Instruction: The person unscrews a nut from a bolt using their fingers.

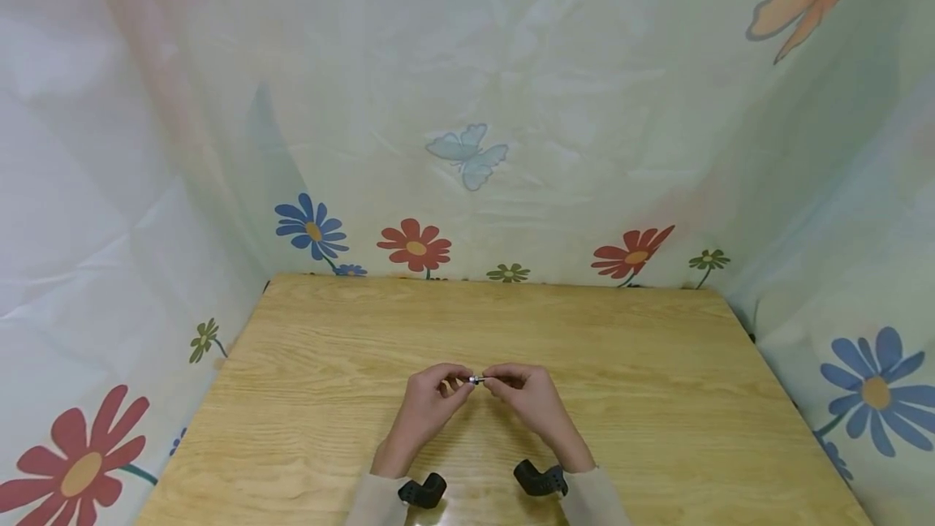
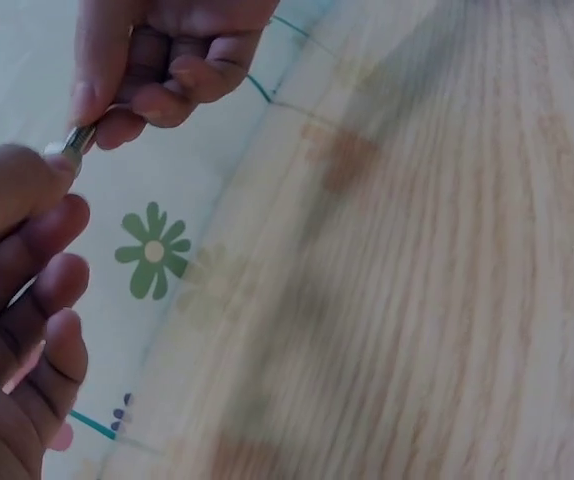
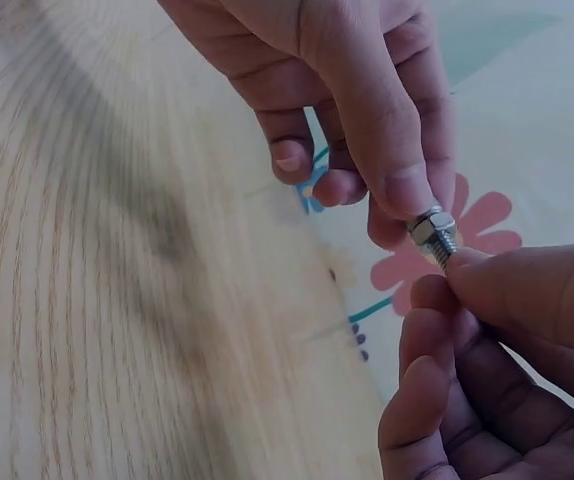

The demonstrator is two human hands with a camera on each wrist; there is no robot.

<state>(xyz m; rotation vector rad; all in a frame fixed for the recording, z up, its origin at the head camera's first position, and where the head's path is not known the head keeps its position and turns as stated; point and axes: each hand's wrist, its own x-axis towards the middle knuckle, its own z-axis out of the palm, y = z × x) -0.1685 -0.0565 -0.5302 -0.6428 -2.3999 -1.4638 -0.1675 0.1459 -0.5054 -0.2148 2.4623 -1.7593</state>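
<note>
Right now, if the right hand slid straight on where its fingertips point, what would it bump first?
Probably the shiny six-sided metal part just ahead on the threaded piece, then the left hand pinching the other end, though depth is hard to judge.

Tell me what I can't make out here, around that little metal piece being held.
- Head view: the threaded metal piece between the left hand and right hand is too small to show its thread.
- Right wrist view: its two ends are hidden, one by the left hand, the other by the right hand.
- Left wrist view: the left edge cuts off part of the left hand.
- Head view: the bottom edge cuts off the sleeves.
</note>
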